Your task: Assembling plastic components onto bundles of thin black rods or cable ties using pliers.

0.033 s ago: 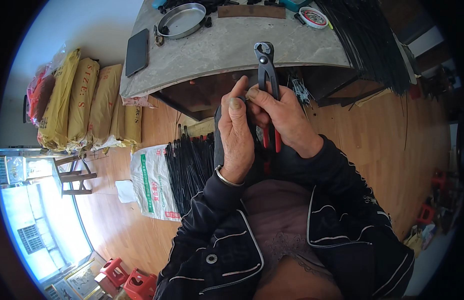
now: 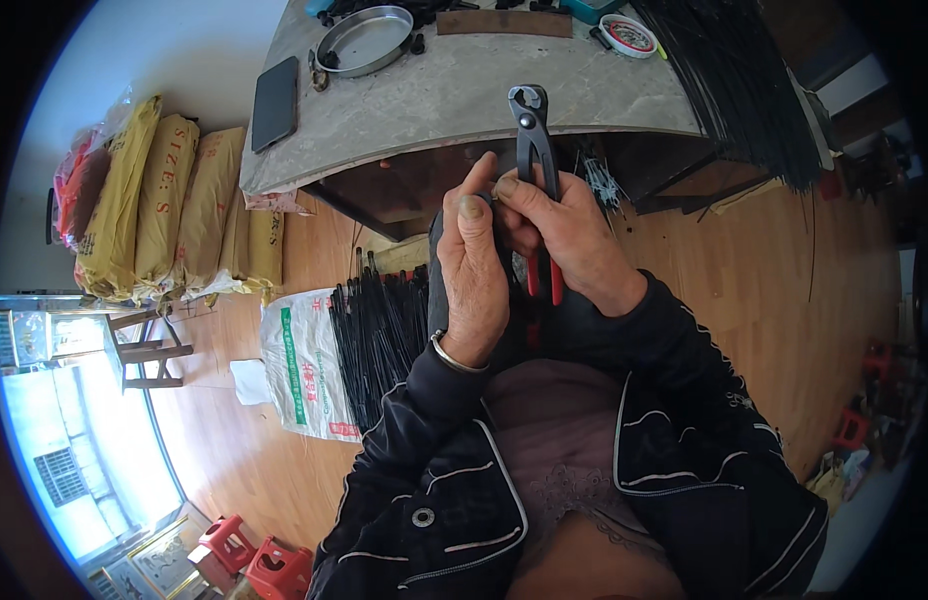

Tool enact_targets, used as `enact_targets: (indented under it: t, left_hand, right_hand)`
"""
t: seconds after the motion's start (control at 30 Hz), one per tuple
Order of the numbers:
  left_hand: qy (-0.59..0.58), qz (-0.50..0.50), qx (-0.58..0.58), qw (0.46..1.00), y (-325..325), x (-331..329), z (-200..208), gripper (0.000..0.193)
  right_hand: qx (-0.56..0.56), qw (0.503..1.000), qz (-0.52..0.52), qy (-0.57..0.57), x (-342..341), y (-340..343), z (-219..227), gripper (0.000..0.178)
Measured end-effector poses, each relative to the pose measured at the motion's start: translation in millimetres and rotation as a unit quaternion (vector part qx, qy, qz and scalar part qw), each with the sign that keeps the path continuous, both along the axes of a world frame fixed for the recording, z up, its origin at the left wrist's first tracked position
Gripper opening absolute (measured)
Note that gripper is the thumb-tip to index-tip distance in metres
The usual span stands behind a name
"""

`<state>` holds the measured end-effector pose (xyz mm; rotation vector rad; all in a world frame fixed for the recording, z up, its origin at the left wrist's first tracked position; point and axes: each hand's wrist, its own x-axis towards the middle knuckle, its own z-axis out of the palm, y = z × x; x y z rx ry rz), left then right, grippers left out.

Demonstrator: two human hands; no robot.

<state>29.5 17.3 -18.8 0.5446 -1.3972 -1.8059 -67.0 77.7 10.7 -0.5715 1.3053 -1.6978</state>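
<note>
End-cutting pincers (image 2: 529,120) with dark metal jaws and red handles stand jaws-up in my right hand (image 2: 579,235). The tool passes between the fingers, and its handles come out below the palm. My right thumb and forefinger come together close to the left fingertips. My left hand (image 2: 474,265), with a bangle (image 2: 454,355) at its wrist, is closed, thumb against the fingers. A small dark piece shows between the fingertips of both hands, too hidden to name. Both hands are held in front of the table's near edge, above my lap.
On the grey table (image 2: 414,110) are a round metal tray (image 2: 364,45), a dark phone-like slab (image 2: 275,105), a brown bar (image 2: 504,23) and a white round dish (image 2: 627,36). Thin black rods (image 2: 719,80) overhang its right end. More black rods (image 2: 379,330) lie on a sack (image 2: 299,370). Yellow sacks (image 2: 169,205) stand left.
</note>
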Motion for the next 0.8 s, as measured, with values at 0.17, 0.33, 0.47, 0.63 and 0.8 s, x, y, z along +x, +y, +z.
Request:
enact_targets:
  t: [0.17, 0.33, 0.47, 0.63, 0.8]
  left_hand:
    - [0.004, -0.001, 0.01, 1.0, -1, 0, -1, 0.049]
    - [0.017, -0.032, 0.052, 0.998, 0, 3, 2, 0.048]
    - [0.002, -0.005, 0.015, 1.0, -2, 0, -3, 0.051]
    - [-0.001, 0.038, -0.054, 0.998, -3, -1, -4, 0.052]
    - [-0.053, 0.03, 0.052, 0.997, -9, 4, 28, 0.054]
  right_hand:
    - [-0.013, 1.0, -0.002, -0.007, 2, -1, -1, 0.018]
    - [-0.012, 1.0, 0.011, -0.001, 0, -1, -4, 0.017]
    - [-0.001, 1.0, 0.011, 0.013, 1, -1, -3, 0.016]
    - [0.002, 0.971, -0.054, 0.232, 11, -6, -8, 0.015]
    - [0.014, 0.976, 0.029, 0.215, 6, 9, 17, 0.019]
